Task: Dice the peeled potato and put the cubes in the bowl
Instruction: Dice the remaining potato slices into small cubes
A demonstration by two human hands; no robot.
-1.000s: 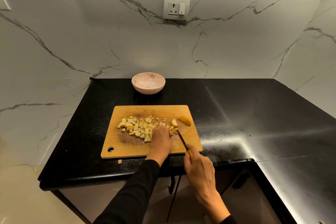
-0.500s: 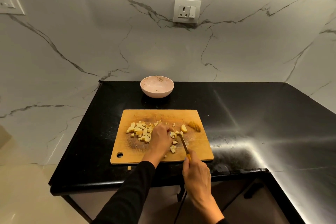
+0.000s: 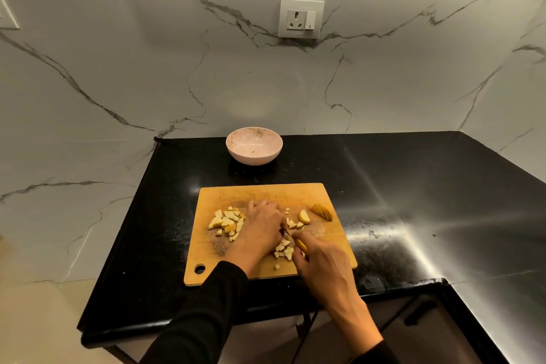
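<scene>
A wooden cutting board [image 3: 263,192] lies on the black counter. Potato cubes [image 3: 226,221] are heaped at its left, and more cubes [image 3: 284,250] lie between my hands. A larger potato piece [image 3: 304,216] and a sliced wedge [image 3: 322,212] sit at the board's right. My left hand [image 3: 261,226] rests palm down over the middle of the pile. My right hand [image 3: 320,260] grips a yellow-handled knife [image 3: 300,244], its blade mostly hidden between the hands. A pale pink bowl [image 3: 254,146] stands behind the board with no cubes in it.
The black counter [image 3: 413,186] stretches to the right and wraps around the corner. A marble wall with a socket [image 3: 301,18] rises behind. The counter's left edge [image 3: 118,233] drops off beside the board. Cabinet handles show below the front edge.
My left hand slid further up over the pile. My right hand moved forward onto the board, bringing the knife in among the cubes, some of which now lie nearer the front edge.
</scene>
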